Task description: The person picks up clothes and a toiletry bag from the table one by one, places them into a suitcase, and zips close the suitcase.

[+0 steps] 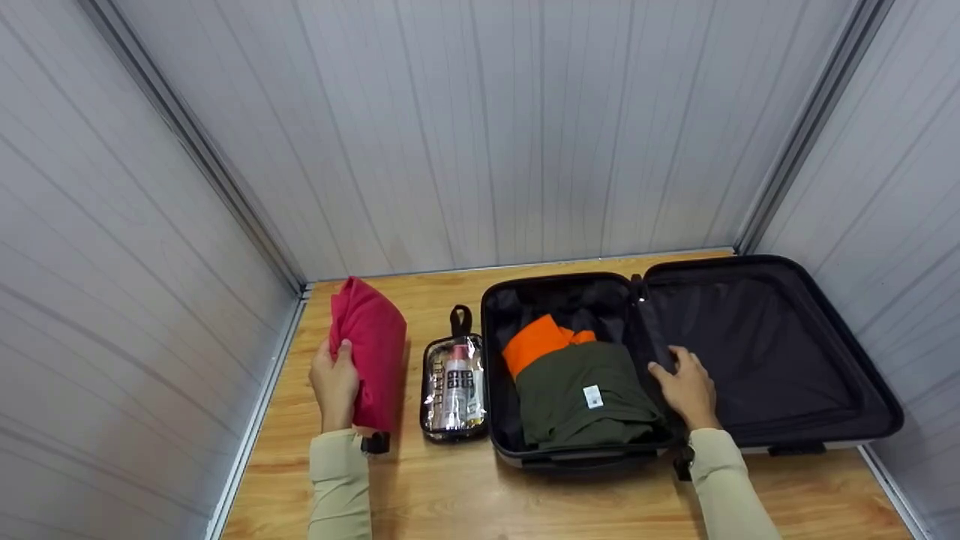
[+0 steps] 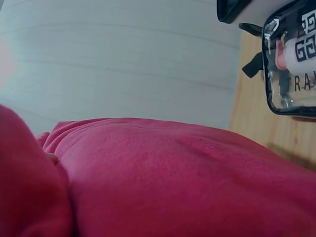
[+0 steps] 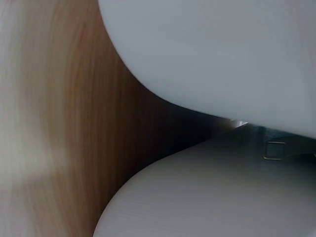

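In the head view my left hand (image 1: 335, 384) holds a folded crimson garment (image 1: 375, 345) upright above the floor at the left, thumb on its near face. The cloth (image 2: 163, 168) fills the lower left wrist view. My right hand (image 1: 688, 390) grips the dark strip of lining (image 1: 656, 334) between the halves of an open suitcase (image 1: 772, 345), thumb on the left side; its other fingertips are partly hidden. In the suitcase's left half lie a folded dark green garment (image 1: 577, 390) and, partly under it, an orange one (image 1: 536, 341).
A clear travel pouch (image 1: 454, 390) with bottles and a black strap stands on the wood floor (image 1: 450, 495), between the crimson garment and the suitcase. Pale panel walls (image 1: 480, 135) enclose the back and both sides. In the right wrist view, the pale outer shells (image 3: 222, 54) curve together.
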`<action>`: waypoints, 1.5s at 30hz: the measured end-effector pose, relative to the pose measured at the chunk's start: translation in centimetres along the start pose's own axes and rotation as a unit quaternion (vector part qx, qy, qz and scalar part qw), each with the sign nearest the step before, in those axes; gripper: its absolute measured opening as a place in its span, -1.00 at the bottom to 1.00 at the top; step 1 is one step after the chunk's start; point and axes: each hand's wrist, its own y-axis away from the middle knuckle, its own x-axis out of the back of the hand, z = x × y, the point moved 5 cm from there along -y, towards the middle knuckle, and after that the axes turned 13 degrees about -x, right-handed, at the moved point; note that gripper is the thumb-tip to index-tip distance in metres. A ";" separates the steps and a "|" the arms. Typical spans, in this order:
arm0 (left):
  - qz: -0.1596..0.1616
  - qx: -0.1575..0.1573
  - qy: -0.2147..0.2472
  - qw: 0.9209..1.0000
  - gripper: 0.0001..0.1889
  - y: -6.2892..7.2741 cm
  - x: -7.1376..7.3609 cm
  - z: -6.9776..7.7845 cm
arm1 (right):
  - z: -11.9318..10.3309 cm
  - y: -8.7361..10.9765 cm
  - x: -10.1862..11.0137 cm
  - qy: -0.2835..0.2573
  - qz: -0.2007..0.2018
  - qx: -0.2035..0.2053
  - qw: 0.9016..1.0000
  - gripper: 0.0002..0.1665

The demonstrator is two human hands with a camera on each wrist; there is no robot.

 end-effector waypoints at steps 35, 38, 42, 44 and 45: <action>0.005 -0.057 -0.004 0.998 -0.73 0.1 -1.4 4.8 | -0.3 0.2 0.2 -0.006 -0.001 -0.006 1.000 -0.24; 0.008 -0.063 0.009 0.998 -0.73 0.2 -1.8 5.2 | -0.2 0.1 0.2 -0.008 -0.001 -0.005 1.000 -0.24; 0.020 -0.074 0.021 0.997 -0.78 0.3 -2.3 5.6 | -0.2 0.2 0.2 -0.008 -0.002 -0.005 1.000 -0.23; 0.029 -0.080 0.026 0.996 -0.79 0.3 -2.5 5.8 | -0.2 0.2 0.2 -0.008 -0.002 -0.006 1.000 -0.23; 0.033 -0.082 0.032 0.996 -0.80 0.3 -2.6 6.0 | -0.2 0.2 0.2 -0.007 -0.004 -0.006 1.000 -0.23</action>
